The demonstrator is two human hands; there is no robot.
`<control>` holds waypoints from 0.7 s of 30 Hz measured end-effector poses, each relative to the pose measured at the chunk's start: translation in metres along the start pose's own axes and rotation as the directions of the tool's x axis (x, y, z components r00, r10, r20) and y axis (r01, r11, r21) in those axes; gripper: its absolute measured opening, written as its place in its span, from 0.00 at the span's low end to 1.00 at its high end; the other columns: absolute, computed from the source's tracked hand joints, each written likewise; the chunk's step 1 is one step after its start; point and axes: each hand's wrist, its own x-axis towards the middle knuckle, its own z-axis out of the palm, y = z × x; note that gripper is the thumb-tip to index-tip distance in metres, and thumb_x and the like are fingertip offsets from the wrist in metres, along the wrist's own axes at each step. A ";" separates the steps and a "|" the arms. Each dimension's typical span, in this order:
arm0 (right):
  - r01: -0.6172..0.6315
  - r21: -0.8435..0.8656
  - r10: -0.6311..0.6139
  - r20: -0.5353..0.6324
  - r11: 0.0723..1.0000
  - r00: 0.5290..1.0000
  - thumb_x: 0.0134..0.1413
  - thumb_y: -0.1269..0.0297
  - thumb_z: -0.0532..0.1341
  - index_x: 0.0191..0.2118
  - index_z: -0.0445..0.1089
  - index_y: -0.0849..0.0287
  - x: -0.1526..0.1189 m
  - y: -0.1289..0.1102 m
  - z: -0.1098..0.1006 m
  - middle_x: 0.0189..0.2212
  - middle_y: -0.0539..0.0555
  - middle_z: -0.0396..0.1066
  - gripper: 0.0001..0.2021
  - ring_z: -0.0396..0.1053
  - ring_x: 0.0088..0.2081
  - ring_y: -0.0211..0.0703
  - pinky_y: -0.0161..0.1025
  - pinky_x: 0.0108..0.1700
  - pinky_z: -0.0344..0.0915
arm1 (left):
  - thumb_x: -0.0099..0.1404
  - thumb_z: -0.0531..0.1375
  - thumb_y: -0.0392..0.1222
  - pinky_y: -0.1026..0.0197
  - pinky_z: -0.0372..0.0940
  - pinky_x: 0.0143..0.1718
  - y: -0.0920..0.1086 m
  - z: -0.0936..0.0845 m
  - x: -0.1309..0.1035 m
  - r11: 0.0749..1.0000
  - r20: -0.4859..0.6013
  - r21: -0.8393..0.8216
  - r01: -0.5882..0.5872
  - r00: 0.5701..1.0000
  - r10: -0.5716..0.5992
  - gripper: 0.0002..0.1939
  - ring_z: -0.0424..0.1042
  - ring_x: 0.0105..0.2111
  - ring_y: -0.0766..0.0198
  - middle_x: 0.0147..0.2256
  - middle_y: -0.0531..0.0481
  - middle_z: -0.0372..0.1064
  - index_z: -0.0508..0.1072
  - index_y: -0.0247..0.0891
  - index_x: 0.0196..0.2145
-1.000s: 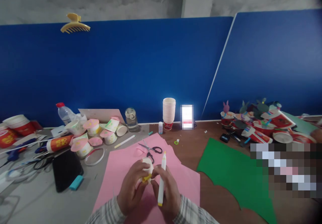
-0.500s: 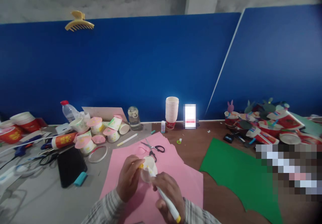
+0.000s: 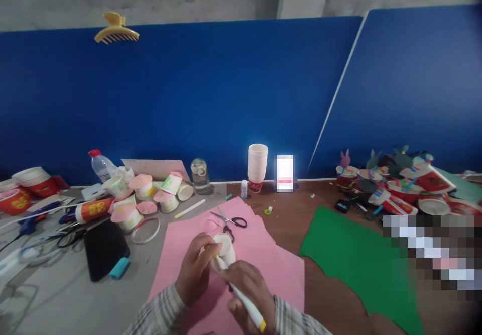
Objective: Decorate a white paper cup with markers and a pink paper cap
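My right hand (image 3: 250, 286) is closed around a white marker (image 3: 246, 302) with a yellow end, its tip pointing up and left. The thumb and fingers of my left hand (image 3: 196, 264) pinch a small yellow marker cap (image 3: 215, 255), and the marker's tip meets it. A white paper cup (image 3: 225, 243) is right behind the fingers; whether my left hand also grips it I cannot tell. Beneath both hands lies pink paper (image 3: 280, 274). Scissors (image 3: 230, 220) with black handles rest open on it, just beyond the cup.
Decorated paper cups (image 3: 130, 217), a black phone (image 3: 105, 249), a turquoise cap (image 3: 119, 268) and cables stand or lie left. A glass jar (image 3: 201, 177) and stacked cups (image 3: 257, 166) are at the back. Green paper (image 3: 350, 259) and a pile of red cups (image 3: 399, 194) lie right.
The marker has moved a little left and down, away from the cup's opening, and its tip now reaches the yellow cap in my left hand.
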 end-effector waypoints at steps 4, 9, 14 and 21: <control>0.009 0.028 -0.009 -0.008 1.000 1.000 0.59 0.58 0.50 0.49 0.64 0.56 0.005 -0.006 -0.001 0.30 0.55 0.72 0.16 0.72 0.31 0.48 0.40 0.35 0.71 | 0.65 0.48 0.38 0.60 0.69 0.33 0.003 0.001 -0.002 0.999 0.035 -0.001 -0.054 0.998 0.054 0.14 0.66 0.39 0.59 0.39 0.45 0.63 0.63 0.43 0.47; 0.014 0.021 -0.011 -0.116 1.000 0.993 0.60 0.57 0.47 0.45 0.68 0.53 0.005 -0.007 0.002 0.28 0.54 0.73 0.16 0.72 0.31 0.48 0.41 0.35 0.71 | 0.63 0.51 0.37 0.60 0.70 0.33 0.013 -0.002 -0.006 0.997 0.041 -0.032 -0.068 0.997 0.069 0.16 0.68 0.38 0.59 0.38 0.45 0.65 0.62 0.43 0.49; 0.077 0.046 -0.074 -0.061 0.996 0.995 0.58 0.63 0.52 0.46 0.67 0.56 -0.002 0.003 0.006 0.29 0.54 0.73 0.13 0.72 0.31 0.47 0.41 0.36 0.71 | 0.63 0.51 0.45 0.57 0.70 0.32 0.020 -0.006 -0.009 0.906 0.011 -0.311 0.287 0.954 -0.298 0.15 0.70 0.34 0.56 0.36 0.44 0.69 0.67 0.41 0.46; 0.074 0.012 -0.073 -0.060 0.997 0.996 0.56 0.65 0.56 0.43 0.69 0.55 -0.003 0.002 0.015 0.26 0.52 0.72 0.10 0.72 0.27 0.44 0.38 0.32 0.71 | 0.55 0.58 0.54 0.60 0.66 0.23 0.018 0.003 -0.005 0.177 0.374 -0.760 0.625 0.644 -0.667 0.20 0.69 0.20 0.59 0.20 0.50 0.70 0.69 0.39 0.41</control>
